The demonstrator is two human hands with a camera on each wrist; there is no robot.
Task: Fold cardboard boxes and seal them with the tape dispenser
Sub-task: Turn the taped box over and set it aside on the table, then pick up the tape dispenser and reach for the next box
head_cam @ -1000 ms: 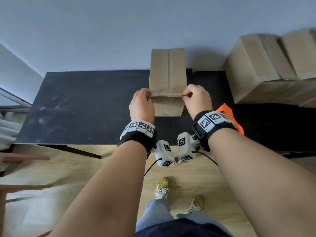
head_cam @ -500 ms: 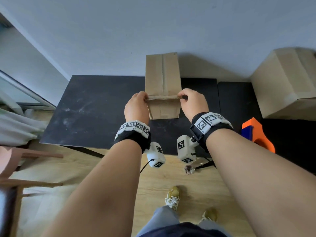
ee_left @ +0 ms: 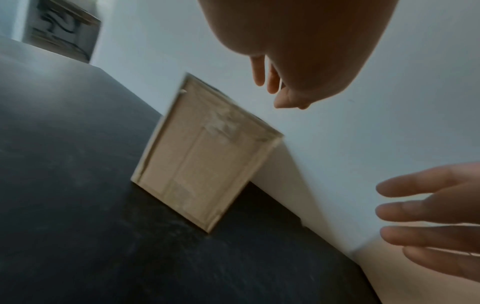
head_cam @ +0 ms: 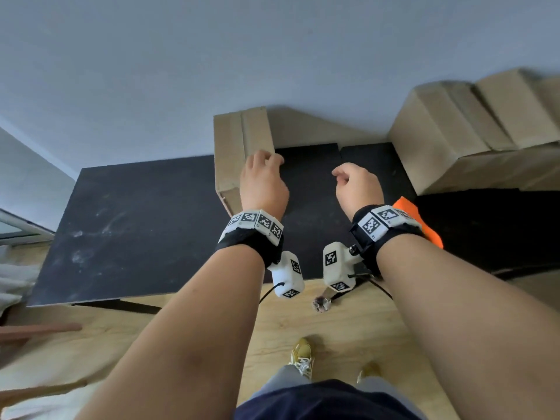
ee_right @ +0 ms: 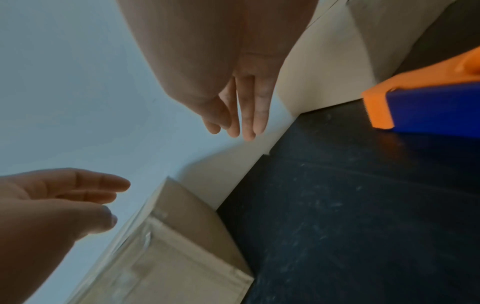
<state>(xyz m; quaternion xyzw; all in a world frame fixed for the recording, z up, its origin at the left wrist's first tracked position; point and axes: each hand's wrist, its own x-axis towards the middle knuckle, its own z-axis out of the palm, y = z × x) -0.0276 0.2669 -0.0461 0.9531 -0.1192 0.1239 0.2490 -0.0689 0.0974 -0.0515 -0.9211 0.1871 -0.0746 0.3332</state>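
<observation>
A closed cardboard box [head_cam: 242, 147] lies on the black table [head_cam: 136, 225] with its far end against the wall. Its near end [ee_left: 205, 160] is taped. My left hand [head_cam: 266, 168] hovers over the box's near right corner, fingers [ee_left: 270, 82] loosely hanging and holding nothing. My right hand [head_cam: 345, 180] hangs to the right of the box above bare table, fingers [ee_right: 246, 115] relaxed and empty. The orange and blue tape dispenser [ee_right: 420, 107] sits on the table by my right wrist, partly hidden [head_cam: 415, 219] in the head view.
Several finished cardboard boxes [head_cam: 472, 140] are stacked at the back right against the wall. A gap [head_cam: 338, 150] splits the table top into two panels. The table's front edge is near my wrists, with wooden floor [head_cam: 333, 334] below.
Both hands have let go of the box's near end and moved apart. The box now lies further left, and my right hand has drifted right of it.
</observation>
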